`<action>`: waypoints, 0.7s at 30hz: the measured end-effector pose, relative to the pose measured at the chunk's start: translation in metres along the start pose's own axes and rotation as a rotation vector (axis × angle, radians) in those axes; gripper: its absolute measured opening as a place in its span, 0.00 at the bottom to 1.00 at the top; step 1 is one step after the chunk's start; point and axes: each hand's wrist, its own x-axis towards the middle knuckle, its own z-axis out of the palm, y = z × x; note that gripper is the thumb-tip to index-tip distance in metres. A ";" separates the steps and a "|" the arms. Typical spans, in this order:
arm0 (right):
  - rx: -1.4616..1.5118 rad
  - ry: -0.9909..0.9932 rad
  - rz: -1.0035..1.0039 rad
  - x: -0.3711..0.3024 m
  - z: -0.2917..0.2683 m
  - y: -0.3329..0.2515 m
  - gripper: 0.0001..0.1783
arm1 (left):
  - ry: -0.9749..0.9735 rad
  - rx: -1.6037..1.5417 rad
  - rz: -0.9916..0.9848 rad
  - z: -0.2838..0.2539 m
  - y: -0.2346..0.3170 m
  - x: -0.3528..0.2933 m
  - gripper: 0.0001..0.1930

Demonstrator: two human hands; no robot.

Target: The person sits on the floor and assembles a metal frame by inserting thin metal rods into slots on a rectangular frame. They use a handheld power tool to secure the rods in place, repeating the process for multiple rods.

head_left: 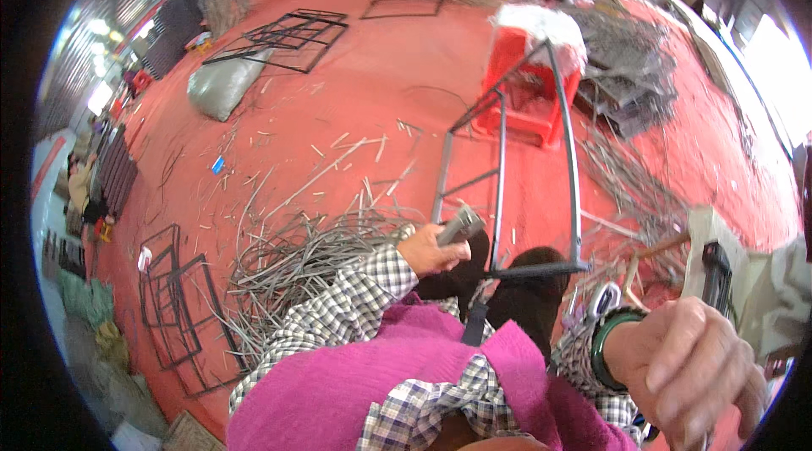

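Observation:
My left hand (pixel 427 252) is closed round a short grey object with a blocky end (pixel 462 224), possibly a hand tool; its kind cannot be made out. Just right of it, a dark metal frame (pixel 500 172) leans upright before my legs, its lower bar (pixel 537 269) across them. My right hand (pixel 689 366), with a green bangle (pixel 605 345) on the wrist, is raised close at the lower right. Its fingers curl downward, and their tips and anything in them are hidden.
Grey strips (pixel 313 261) lie heaped left of my feet. More dark frames (pixel 182 307) rest at the left, others (pixel 296 37) farther back by a silvery sack (pixel 222 83). A red plastic stool (pixel 516 121) with white wrapping stands ahead, next to piled grey strips (pixel 626 71).

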 end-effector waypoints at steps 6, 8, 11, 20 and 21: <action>0.055 -0.157 0.360 -0.018 -0.028 -0.015 0.16 | 0.047 0.064 -0.051 0.008 0.012 0.002 0.12; 0.031 -0.128 0.405 -0.030 -0.037 -0.017 0.18 | 0.006 -0.011 -0.046 0.009 0.015 0.005 0.13; -0.012 -0.094 0.456 -0.040 -0.050 -0.025 0.20 | -0.008 -0.042 -0.068 0.014 0.017 0.013 0.14; -0.381 0.156 0.623 -0.098 -0.082 -0.008 0.29 | -0.112 0.008 -0.085 0.029 0.031 0.023 0.19; -0.480 0.167 0.658 -0.104 -0.088 0.001 0.29 | -0.118 0.057 -0.094 0.031 0.031 0.023 0.18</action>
